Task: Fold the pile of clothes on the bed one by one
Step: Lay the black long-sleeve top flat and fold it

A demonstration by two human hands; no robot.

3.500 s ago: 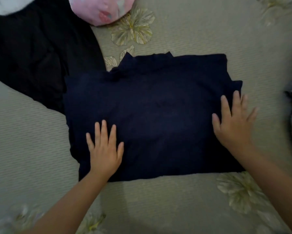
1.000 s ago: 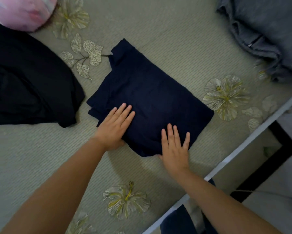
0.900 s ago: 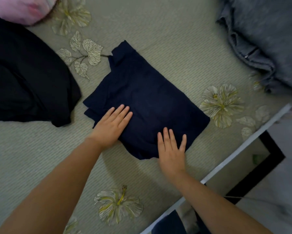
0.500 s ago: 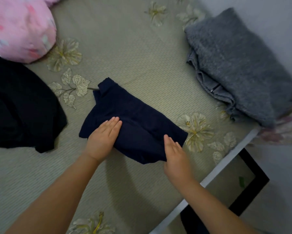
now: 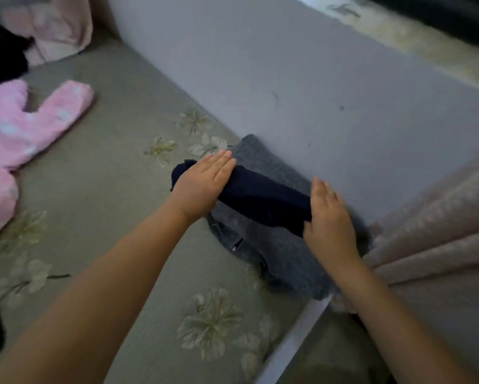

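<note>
Where hands (image 5: 263, 198) flank: navy garment (image 5: 260, 198).

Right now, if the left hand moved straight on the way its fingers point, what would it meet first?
Probably the folded grey knitted garment lying just past the left hand; beyond it stands the grey wall. Depth is hard to judge here.

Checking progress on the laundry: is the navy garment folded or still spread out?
Folded: the navy garment is a compact bundle carried between the left hand and right hand, over the grey garment.
</note>
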